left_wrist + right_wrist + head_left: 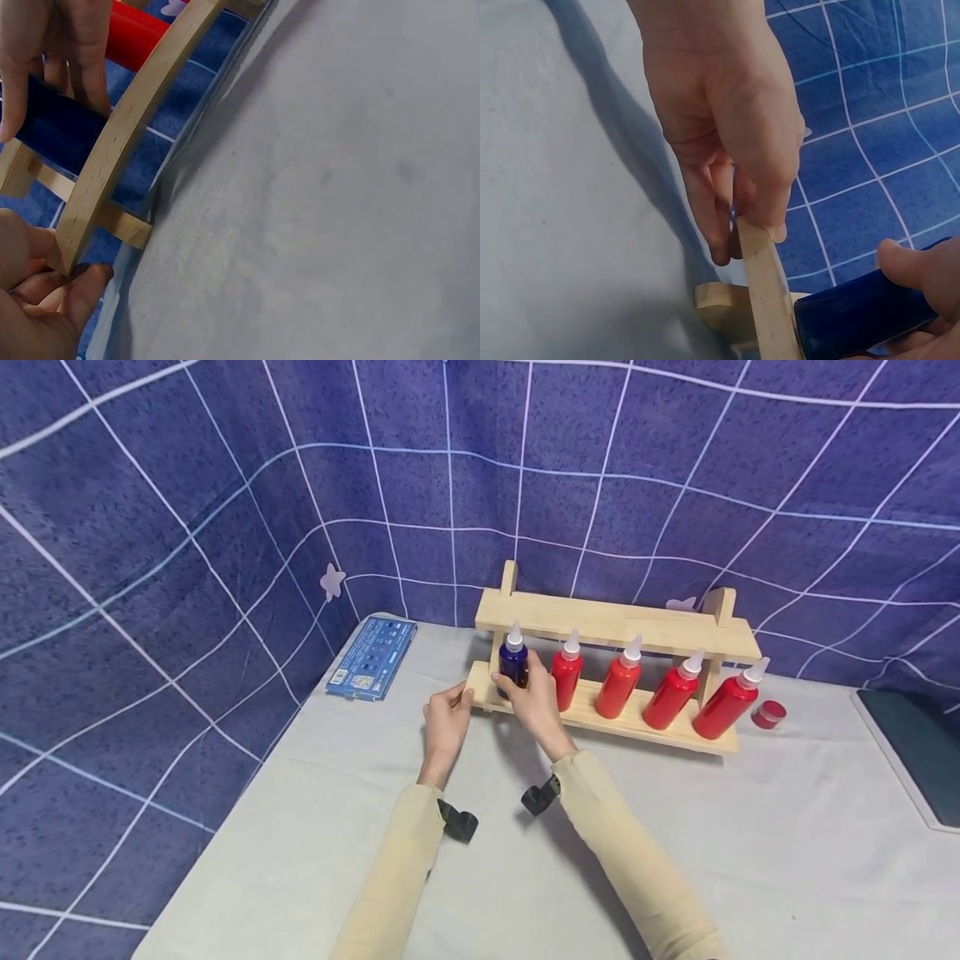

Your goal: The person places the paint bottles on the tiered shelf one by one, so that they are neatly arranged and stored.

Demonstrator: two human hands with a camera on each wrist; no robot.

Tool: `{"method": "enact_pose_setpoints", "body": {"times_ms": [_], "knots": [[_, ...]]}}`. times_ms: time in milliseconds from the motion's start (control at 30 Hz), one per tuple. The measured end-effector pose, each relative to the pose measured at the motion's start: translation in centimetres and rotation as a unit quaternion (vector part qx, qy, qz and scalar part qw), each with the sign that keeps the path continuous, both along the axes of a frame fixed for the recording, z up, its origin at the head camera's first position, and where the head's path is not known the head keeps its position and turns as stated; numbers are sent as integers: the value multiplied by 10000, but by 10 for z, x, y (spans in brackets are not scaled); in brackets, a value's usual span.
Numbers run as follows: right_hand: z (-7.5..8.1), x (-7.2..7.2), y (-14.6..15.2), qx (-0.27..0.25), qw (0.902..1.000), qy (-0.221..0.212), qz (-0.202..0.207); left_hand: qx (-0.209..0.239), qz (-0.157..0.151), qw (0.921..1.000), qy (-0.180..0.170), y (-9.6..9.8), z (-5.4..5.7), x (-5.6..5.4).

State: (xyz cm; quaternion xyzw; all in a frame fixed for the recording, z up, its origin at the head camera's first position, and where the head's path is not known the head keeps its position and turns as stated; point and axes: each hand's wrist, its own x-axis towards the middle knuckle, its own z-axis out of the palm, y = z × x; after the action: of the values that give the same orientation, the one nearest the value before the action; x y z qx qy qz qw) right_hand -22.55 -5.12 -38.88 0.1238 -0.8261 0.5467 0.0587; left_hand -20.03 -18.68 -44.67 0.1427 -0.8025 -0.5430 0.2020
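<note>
A dark blue squeeze bottle (513, 658) with a white pointed cap stands at the left end of the lower shelf of a wooden rack (615, 620). My right hand (534, 700) grips this bottle round its body, thumb on the near left side. With thumb and fingers, my left hand (447, 723) pinches the left end of the lower shelf board (124, 127). In the right wrist view, the blue bottle (862, 311) has its base at the board. Several red bottles with white tips, the nearest a red bottle (566, 681), line the shelf to the right.
A flat blue box (372, 658) lies at the back left by the curtain (405, 485). Just right of the rack is a small red jar (768, 714). A dark green board with a pale edge (911, 752) lies at the right of the white-covered table (300, 827).
</note>
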Motion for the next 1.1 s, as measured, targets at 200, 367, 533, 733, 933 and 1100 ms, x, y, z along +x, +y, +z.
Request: {"method": "enact_pose_setpoints", "body": {"times_ms": [200,367,533,733,933,1100], "knots": [[-1,-2,2,63,9999,26,-82,142,-88,9997,169,3,6,0],[0,-3,2,65,10000,-31,-51,46,-41,9999,149,3,8,-1],[-2,-2,0,86,9999,-144,4,60,-41,9999,92,3,7,0],[-1,4,-1,-38,9997,-220,44,133,-114,9998,-13,4,2,3],[17,12,-3,-261,9985,466,98,45,-24,10000,4,3,-1,2],[42,24,-1,-229,9948,981,164,-9,7,10000,-31,1,0,1]]}}
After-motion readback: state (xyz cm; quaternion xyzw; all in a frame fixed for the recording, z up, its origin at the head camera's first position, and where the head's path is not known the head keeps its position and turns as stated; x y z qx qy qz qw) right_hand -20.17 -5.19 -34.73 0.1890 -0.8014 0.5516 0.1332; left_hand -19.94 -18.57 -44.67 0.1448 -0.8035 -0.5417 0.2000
